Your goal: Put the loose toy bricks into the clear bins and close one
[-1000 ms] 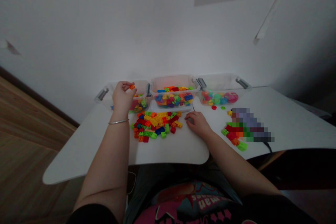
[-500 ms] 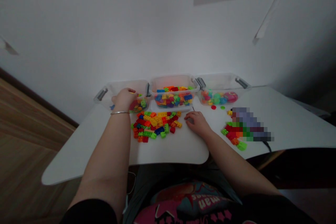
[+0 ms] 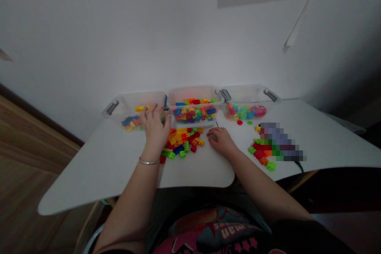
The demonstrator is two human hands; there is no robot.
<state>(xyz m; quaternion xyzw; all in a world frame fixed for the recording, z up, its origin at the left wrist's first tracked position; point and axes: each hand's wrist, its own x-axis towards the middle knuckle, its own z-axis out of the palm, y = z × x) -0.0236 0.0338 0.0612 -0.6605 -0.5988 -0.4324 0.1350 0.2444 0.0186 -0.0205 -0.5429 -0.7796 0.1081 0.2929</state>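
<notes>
My left hand point(image 3: 156, 129), a silver bangle at its wrist, is over the front of the left clear plastic bin point(image 3: 135, 99). Its fingers are spread and nothing shows between them. Just beyond the fingertips is a yellow toy brick point(image 3: 140, 108) inside that bin; blue and other bricks point(image 3: 131, 122) lie lower in it. The hand and wrist hide part of the loose brick pile point(image 3: 181, 141) on the table. My right hand point(image 3: 222, 141) rests on the tabletop just right of this pile, open, its fingers loosely bent and holding nothing visible.
A middle bin point(image 3: 195, 91) full of mixed bricks and a right bin point(image 3: 248, 91) with colourful rounded toys stand against the wall. A red disc point(image 3: 239, 122) and a green disc point(image 3: 249, 123) lie before them. More bricks point(image 3: 262, 152) sit beside a blurred-out item point(image 3: 281, 141) at right.
My left hand has drawn back from the left bin toward me and to the right, its fingers spreading. The yellow brick now shows in that bin. My right hand stays in place.
</notes>
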